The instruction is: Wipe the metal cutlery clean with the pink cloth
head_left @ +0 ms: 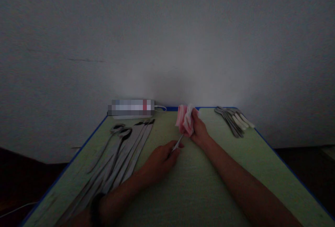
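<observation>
My left hand (161,159) is closed round the handle end of a thin metal utensil (178,144) near the middle of the green table (183,185). My right hand (197,129) is closed on a pink and white cloth (185,119) that wraps the utensil's far end. Which kind of utensil it is stays hidden by the cloth.
Several long metal ladles and spatulas (123,153) lie in a row on the left. A pile of several spoons and knives (234,118) lies at the back right. A power strip (131,108) sits at the table's back edge by the wall. Blue rim edges the table.
</observation>
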Available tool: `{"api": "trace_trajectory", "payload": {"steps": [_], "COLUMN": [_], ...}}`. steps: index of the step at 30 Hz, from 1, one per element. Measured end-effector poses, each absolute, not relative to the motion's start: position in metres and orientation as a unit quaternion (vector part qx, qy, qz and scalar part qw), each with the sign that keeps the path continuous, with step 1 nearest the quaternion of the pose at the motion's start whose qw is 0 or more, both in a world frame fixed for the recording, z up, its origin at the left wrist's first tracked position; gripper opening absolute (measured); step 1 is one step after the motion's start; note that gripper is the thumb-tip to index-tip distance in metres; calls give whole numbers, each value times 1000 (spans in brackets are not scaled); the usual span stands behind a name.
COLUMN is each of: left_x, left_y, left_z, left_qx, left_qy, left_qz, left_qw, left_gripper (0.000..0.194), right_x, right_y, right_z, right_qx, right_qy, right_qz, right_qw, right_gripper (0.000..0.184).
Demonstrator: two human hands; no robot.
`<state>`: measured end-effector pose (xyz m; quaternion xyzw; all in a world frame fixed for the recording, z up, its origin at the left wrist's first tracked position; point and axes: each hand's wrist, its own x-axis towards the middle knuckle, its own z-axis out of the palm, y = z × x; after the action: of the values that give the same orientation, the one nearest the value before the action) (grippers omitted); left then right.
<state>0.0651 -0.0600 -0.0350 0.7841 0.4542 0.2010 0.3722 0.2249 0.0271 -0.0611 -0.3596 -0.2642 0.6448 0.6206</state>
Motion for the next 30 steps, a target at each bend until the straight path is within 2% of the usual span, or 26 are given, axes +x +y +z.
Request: {"api": "trace_trajectory", "payload": {"steps": [6,16,30], "left_x": [64,64,64], "left_y": [-61,-60,-60], "left_z": [-34,-37,-37], "left_qx": [792,795,794], "left_qy": [450,449,451], "left_qz": [194,195,197], "left_qw": [364,359,357], "left_gripper": [32,30,31], "right_x": [222,223,222], "right_y": [23,30,27], "right_z": [-59,-67,-62], "right_qx": [-371,-327,-339], "right_qy": [-249,-261,-262], "right_qz": [643,669,677], "right_qw": [622,615,598], "right_gripper": [40,32,32]}}
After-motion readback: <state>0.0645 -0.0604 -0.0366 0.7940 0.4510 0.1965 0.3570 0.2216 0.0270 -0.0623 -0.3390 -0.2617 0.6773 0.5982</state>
